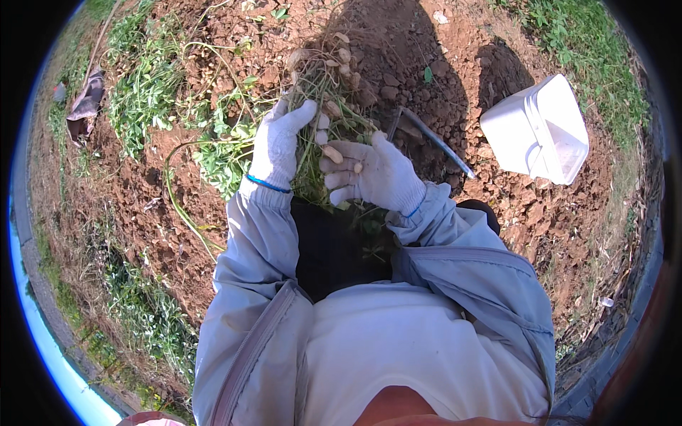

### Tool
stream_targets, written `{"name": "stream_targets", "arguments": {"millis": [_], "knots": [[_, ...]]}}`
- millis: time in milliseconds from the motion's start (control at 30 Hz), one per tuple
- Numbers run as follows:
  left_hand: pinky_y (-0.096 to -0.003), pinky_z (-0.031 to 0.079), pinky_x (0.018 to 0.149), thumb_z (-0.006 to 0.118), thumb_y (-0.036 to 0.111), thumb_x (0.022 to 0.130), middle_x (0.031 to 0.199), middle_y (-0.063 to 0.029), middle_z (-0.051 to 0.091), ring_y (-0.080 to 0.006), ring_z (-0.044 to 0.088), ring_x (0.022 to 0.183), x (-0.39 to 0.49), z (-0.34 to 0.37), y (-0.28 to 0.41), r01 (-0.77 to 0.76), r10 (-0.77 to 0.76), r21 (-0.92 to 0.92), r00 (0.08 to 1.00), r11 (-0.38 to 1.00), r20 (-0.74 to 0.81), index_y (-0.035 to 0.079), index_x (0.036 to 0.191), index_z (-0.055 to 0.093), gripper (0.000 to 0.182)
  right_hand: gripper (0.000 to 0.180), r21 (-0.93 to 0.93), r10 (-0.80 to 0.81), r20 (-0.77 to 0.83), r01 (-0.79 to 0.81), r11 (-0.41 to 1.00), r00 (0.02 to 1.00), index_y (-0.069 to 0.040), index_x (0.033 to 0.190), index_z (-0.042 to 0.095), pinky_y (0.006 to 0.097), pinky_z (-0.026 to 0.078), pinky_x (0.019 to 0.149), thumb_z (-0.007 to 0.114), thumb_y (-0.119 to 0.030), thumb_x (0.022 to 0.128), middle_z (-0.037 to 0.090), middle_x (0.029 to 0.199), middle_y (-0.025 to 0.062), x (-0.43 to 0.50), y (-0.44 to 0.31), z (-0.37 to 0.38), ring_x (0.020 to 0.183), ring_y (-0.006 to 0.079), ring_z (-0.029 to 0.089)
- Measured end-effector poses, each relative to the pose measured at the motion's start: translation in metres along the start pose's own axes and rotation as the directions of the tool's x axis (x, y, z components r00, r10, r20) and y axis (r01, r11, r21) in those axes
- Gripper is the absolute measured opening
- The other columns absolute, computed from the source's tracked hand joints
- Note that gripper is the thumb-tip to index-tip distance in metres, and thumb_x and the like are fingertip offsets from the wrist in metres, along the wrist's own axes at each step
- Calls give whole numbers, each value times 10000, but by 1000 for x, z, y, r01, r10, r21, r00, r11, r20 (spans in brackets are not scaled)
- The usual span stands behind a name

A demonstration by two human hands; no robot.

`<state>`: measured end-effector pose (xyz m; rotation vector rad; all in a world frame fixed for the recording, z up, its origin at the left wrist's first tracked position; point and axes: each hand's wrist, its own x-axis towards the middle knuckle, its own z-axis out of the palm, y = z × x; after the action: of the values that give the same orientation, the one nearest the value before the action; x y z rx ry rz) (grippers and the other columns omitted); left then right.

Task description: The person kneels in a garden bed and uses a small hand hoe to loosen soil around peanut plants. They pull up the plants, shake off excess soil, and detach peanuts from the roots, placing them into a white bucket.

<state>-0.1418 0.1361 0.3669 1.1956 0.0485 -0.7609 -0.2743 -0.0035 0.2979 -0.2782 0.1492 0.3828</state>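
My left hand (279,141), in a white knit glove with a blue cuff edge, grips a bundle of pulled peanut plants (309,138) by the stems. At the far end of the bundle, peanut pods (344,55) hang among thin roots. My right hand (373,173), gloved alike, is turned palm up beside the stems with its fingers spread. One peanut pod (333,155) lies at its fingers, and a smaller pod (358,168) rests nearer the palm. The stems partly hide the left fingers.
A white plastic bucket (506,130) stands on the reddish soil to the right. Between it and my right hand lies an angled hand tool (437,139). Leafy peanut plants (144,96) spread at the left, near a dark crumpled object (85,106). Grass (575,58) borders the upper right.
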Motion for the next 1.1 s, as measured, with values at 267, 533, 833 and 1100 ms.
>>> {"name": "stream_targets", "arguments": {"millis": [267,533,833,1100], "knots": [[-308,540,539,511,109,991,810,-73,608,-159,560,639,-1,0,4,19,-17,50,999,999,-29,-12,1177,571,230,386,-662,-104,-267,-104,742,958,4,1303,557,357,569,751,495,-200,982,663,1036,106,-15,-11,23,849,214,671],[-359,605,598,537,119,979,1021,-183,670,-315,710,869,10,-3,-8,53,-56,31,993,998,102,-25,1298,463,358,291,-925,-214,-4,-85,-371,977,-26,1032,669,417,544,711,476,-229,955,674,823,163,15,-24,10,752,304,668],[-310,528,590,557,119,959,771,-77,617,-186,600,654,15,9,-12,29,-49,148,990,989,130,-8,1249,504,321,266,-832,-361,461,254,-493,810,-38,845,684,432,550,716,533,-251,896,672,780,143,74,9,-101,775,329,672],[-288,498,583,542,123,973,726,-76,602,-165,556,581,14,4,-15,-5,-11,221,997,975,71,-24,1214,524,283,276,-812,-76,-115,-138,-567,990,-18,1012,650,443,536,772,493,-218,905,699,897,181,64,-20,5,830,362,675]]}}
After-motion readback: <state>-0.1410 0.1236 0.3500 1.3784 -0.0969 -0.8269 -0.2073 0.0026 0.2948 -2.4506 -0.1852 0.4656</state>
